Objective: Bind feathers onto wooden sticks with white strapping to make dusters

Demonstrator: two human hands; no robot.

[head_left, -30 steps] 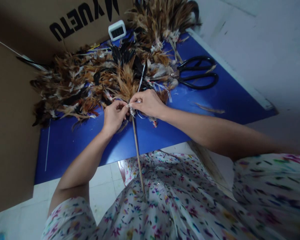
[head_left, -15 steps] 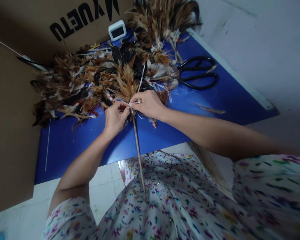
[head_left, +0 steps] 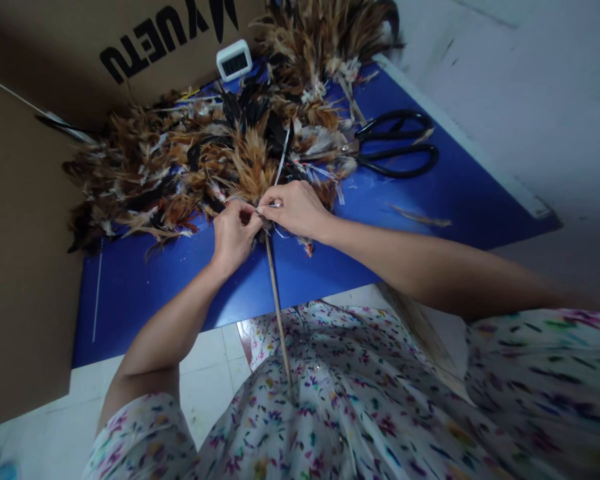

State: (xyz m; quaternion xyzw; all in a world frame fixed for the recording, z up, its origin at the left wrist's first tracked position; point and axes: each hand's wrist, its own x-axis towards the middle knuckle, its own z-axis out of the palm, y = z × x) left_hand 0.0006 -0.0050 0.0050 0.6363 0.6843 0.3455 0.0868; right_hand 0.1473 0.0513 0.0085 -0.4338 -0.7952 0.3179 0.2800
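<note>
Over the blue table (head_left: 145, 287), left hand (head_left: 234, 233) and right hand (head_left: 293, 208) tightly pinch a thin strand (head_left: 258, 209) beside tawny feathers (head_left: 251, 160) (splayed, bushy).

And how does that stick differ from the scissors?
The stick is slim, brown and straight; the scissors have wide black loop handles. The stick juts past the table edge, while the scissors' handles lie on it. Both have one end by the feathers.

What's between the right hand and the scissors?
In the head view, brown feathers, pale strips and the blue table lie between right hand and scissors.
</note>
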